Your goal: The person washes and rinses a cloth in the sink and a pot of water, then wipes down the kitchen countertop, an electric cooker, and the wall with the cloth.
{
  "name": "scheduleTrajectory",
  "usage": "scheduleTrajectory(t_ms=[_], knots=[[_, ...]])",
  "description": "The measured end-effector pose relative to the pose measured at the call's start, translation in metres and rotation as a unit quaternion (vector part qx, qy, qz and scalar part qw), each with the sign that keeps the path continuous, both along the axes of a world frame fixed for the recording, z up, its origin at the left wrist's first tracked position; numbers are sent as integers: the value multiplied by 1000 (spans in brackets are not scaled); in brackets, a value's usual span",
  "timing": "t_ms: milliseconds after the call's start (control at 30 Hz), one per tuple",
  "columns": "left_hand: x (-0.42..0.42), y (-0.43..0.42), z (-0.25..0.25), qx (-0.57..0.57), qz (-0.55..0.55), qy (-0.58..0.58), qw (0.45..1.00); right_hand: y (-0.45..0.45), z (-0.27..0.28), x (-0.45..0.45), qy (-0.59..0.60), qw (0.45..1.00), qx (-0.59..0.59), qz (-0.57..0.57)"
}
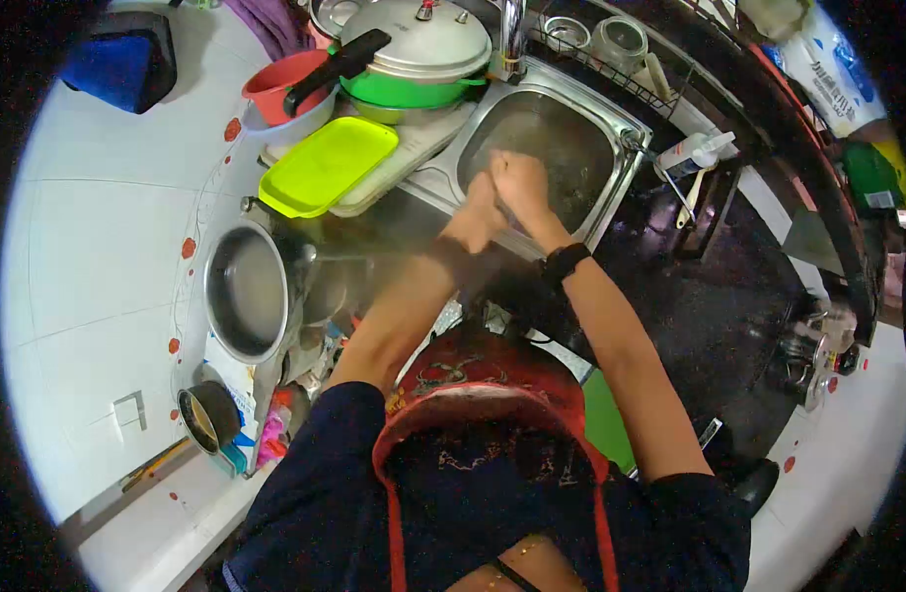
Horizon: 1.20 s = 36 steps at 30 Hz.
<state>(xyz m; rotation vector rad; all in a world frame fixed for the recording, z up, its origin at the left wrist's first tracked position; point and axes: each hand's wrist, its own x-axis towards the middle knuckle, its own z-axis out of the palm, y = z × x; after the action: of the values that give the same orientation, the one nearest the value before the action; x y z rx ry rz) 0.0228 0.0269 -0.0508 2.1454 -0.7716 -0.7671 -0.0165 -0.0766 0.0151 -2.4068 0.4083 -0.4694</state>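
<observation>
Currently, the head view is showing both hands meeting at the near side of the steel sink (583,148), and the right hand (520,185) is reaching farther over the basin than the left hand (480,213), so the right is the nearer one. From either grip, the sink is lying forward and a little to the right; its basin is looking almost square, and the wide lens is leaving its longer axis uncertain. The right fingers are seeming to curl inward beside the left hand, but knuckles and overlap are hiding both grips, so I cannot tell whether they are spread, pressed together or pinching something. The near rim is passing beneath the wrists, while the faucet (513,37) is standing at the far left corner. Leftward, the yellow-green tray (330,166) and the lidded pressure cooker (418,39) are crowding the edge. Beyond the far rim, the wire rack (660,94) is bounding the reach; within the basin, the widest room is lying ahead and rightward, toward the dark worktop (705,291).
</observation>
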Motion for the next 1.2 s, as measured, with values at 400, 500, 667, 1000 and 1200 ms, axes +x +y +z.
scheduleTrajectory(t_ms=[400, 500, 667, 1000, 1200], knots=[[36, -22, -81, -251, 172, 269, 914, -72, -69, 13, 265, 954, 136, -27], [40, -22, 29, -138, 455, 575, 665, -104, -150, 8, 317, 942, 87, -72], [30, 1, 5, -239, 406, 614, 633, -77, -167, -20, 428, 857, -123, 261], [12, -11, -75, -154, 396, 716, 553, -97, -172, -3, 345, 888, -20, 303], [11, -51, -85, -285, 296, 642, 647, -51, -25, -34, 165, 903, 395, 40]])
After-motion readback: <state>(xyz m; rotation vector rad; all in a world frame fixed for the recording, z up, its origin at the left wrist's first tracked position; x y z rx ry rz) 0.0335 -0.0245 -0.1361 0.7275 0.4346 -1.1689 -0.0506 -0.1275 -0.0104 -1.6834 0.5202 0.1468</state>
